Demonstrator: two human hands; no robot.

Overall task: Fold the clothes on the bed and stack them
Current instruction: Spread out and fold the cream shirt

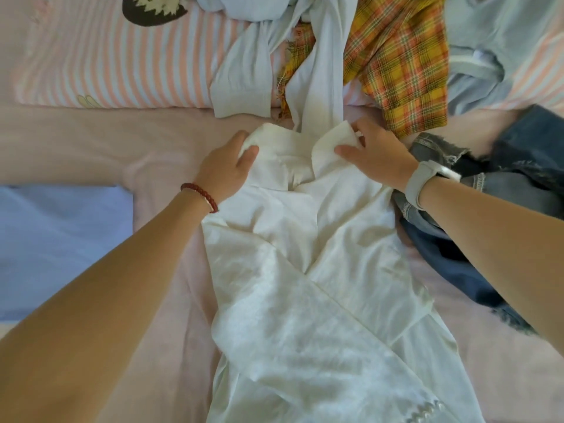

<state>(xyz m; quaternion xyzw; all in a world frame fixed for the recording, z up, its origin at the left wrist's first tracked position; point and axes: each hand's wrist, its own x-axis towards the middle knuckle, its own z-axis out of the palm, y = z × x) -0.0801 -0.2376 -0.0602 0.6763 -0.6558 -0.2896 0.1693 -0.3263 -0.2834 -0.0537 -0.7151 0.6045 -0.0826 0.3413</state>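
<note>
A long white garment (305, 285) lies crumpled down the middle of the pink bed sheet (106, 148), its far end near the pillows. My left hand (229, 169) grips the far left corner of the white garment between thumb and fingers. My right hand (375, 154) pinches the far right corner of the same garment. Beyond it lie a pale blue shirt (244, 71), a yellow plaid cloth (406, 62) and, to the right, dark blue frayed jeans (476, 233).
A pink-striped pillow (116, 62) lies at the back left. A second pale blue garment (494, 44) sits at the back right. A flat light blue cloth (52, 245) covers the bed at the left edge.
</note>
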